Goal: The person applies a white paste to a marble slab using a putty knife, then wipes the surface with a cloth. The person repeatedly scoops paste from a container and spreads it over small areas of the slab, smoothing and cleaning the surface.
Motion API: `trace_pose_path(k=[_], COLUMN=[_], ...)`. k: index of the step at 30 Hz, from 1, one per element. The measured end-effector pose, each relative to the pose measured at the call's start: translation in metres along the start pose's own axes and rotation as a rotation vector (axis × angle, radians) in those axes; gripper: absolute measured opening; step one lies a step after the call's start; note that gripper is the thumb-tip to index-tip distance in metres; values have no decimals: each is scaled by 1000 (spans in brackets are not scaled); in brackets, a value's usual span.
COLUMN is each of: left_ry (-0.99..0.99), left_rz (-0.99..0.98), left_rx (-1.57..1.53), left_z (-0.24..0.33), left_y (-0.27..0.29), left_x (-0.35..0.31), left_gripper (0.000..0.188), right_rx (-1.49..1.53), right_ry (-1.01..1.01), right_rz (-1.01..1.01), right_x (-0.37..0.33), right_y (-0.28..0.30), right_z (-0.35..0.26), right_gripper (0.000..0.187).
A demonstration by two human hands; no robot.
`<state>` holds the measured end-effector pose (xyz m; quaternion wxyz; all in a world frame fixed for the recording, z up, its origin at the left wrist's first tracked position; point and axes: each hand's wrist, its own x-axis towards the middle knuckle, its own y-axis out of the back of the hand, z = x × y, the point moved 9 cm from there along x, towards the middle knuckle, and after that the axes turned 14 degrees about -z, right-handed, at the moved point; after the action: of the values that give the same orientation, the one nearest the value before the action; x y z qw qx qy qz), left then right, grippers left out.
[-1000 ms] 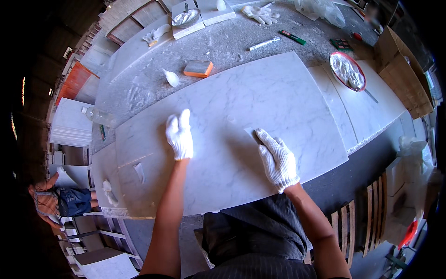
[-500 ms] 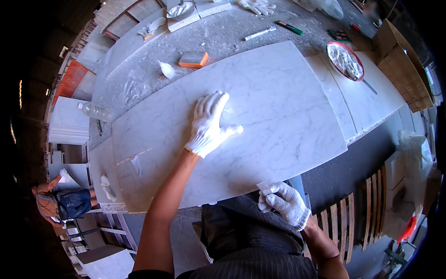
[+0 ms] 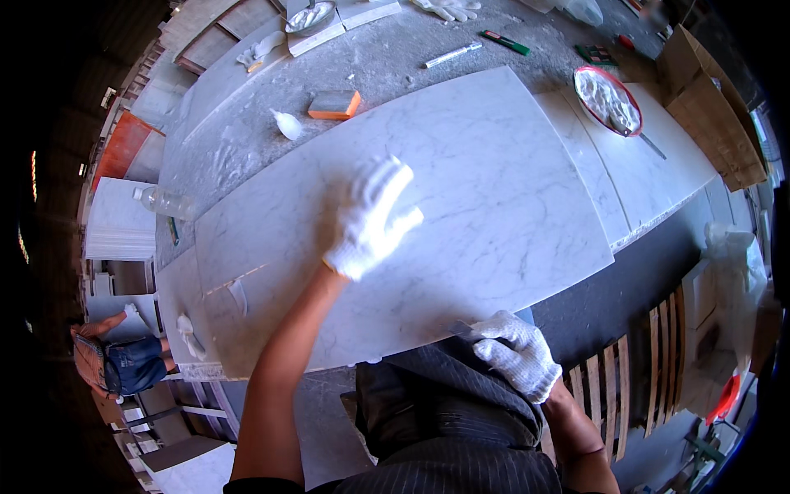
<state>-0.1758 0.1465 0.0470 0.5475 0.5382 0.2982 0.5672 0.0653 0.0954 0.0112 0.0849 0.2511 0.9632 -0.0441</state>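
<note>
2 gloved hands at work: left hand (image 3: 368,221) lies flat, fingers spread, gripping nothing, on the white marble slab (image 3: 494,156). Right hand (image 3: 513,352) is clenched on a small blade (image 3: 461,330) at the slab's near edge. Judgement: steady firmly, keep blade low.

A dusty grey workbench (image 3: 387,58) carried a large white marble slab (image 3: 461,165) across its near half. A narrower marble strip (image 3: 658,177) lay against the slab's right end, with a round red-rimmed dish (image 3: 607,100) of white paste on it. Behind the slab sat an orange sanding block (image 3: 333,104). Toward the far edge lay a white marker (image 3: 452,55) and a green pen (image 3: 505,42). A clear plastic bottle (image 3: 164,201) lay at the left edge.
</note>
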Motion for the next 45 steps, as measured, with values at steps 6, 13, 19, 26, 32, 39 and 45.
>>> trace_pose_path(k=[6, 13, 19, 26, 32, 39, 45], left_ry=[-394, 348, 174, -373, 371, -696, -87], left_rz=[-528, -278, -353, -368, 27, -575, 10], left_rx=[-102, 351, 247, -132, 476, -754, -263], left_z=[113, -142, -40, 83, -138, 211, 63], left_y=[-46, 18, -11, -30, 10, -67, 7], left_x=[-46, -19, 2, -27, -30, -74, -50], left_gripper=[55, 47, 39, 50, 40, 61, 36], right_rx=[159, 149, 254, 178, 48, -105, -644], right_ry=[-17, -50, 43, 116, 59, -13, -54], right_rz=[-8, 102, 175, 141, 371, 318, 200], right_x=[-5, -18, -9, -8, -23, 91, 150], right_y=[5, 22, 20, 44, 94, 89, 63], right_z=[-1, -10, -7, -44, -29, -21, -33], right_gripper=[25, 19, 26, 17, 27, 45, 36])
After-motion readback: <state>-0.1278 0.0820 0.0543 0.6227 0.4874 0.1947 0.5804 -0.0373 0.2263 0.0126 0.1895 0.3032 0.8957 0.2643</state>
